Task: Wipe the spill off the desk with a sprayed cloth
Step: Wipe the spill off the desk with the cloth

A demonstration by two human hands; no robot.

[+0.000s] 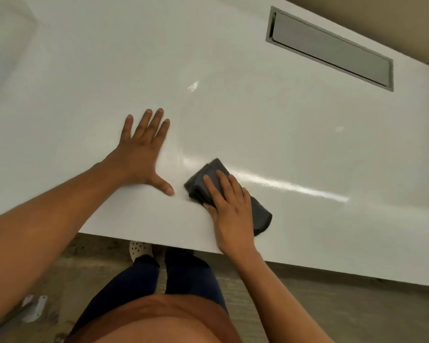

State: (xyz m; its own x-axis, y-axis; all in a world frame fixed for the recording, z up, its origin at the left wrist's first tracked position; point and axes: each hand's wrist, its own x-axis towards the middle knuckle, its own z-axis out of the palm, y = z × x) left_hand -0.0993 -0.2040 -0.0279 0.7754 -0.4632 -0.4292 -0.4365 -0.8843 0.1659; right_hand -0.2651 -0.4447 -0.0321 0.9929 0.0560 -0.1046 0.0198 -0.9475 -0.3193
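At the near desk edge — wipe step judged in progress.

Nearest the edge, a folded dark cloth (233, 194) is pressed flat onto the white desk (258, 115) under the right hand (229, 209), fingers laid over it rather than curled round it. Just beside it, the left hand (144, 149) is spread wide, palm down, holding nothing. A wet streak (295, 186) is seen running off to the right of the cloth; a small wet glint (193, 85) lies farther back. Cloth is judged soft, light and limp — best held by flat palm pressure over the fold, not pinched. A recessed metal hatch (332, 48) sits at the far side.
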